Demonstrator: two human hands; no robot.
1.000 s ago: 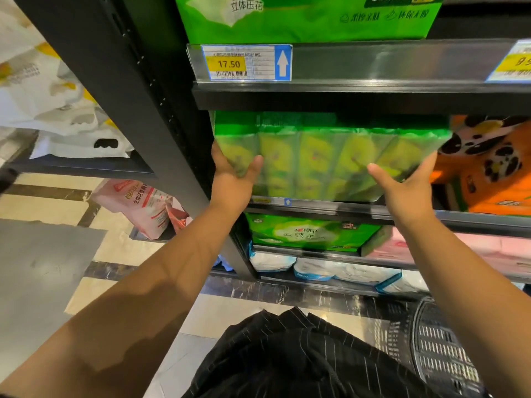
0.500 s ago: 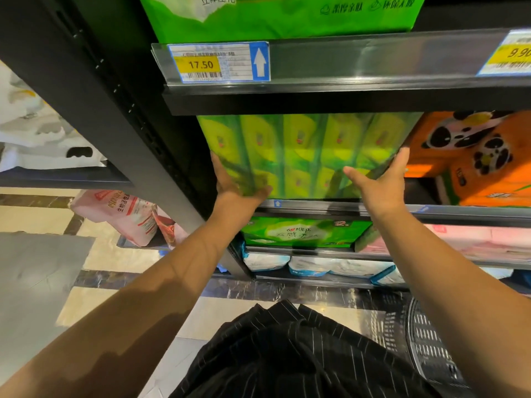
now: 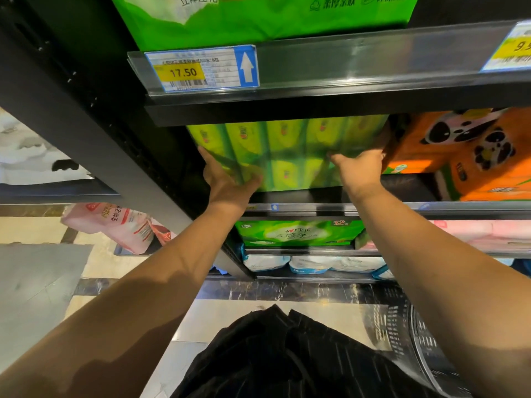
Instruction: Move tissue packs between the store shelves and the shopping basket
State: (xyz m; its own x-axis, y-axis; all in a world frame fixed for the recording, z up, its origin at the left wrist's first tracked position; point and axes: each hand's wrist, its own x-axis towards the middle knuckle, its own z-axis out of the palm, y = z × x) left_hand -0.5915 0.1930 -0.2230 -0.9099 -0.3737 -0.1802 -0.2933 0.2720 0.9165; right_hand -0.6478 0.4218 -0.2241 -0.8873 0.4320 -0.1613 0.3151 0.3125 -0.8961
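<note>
- Holds a green tissue pack (image 3: 287, 156) between both hands, on a black shelf (image 3: 402, 209).
- Grips the green tissue pack's lower left corner with the left hand (image 3: 227, 183), thumb laid across the front.
- Holds its lower right part with the right hand (image 3: 359, 170), thumb spread leftward over the front.
- Just right of the green tissue pack: an orange panda-print pack (image 3: 465, 150).
- Directly above: a price tag (image 3: 201, 68) reading 17.50, and over that a larger green pack (image 3: 258, 21).
- One shelf below: a flat green pack (image 3: 298, 232); lower again, white packs (image 3: 313, 264).
- Below and left: a pink pack (image 3: 115, 225).
- Well below and right: a dark shopping basket (image 3: 416, 340) on the floor.
</note>
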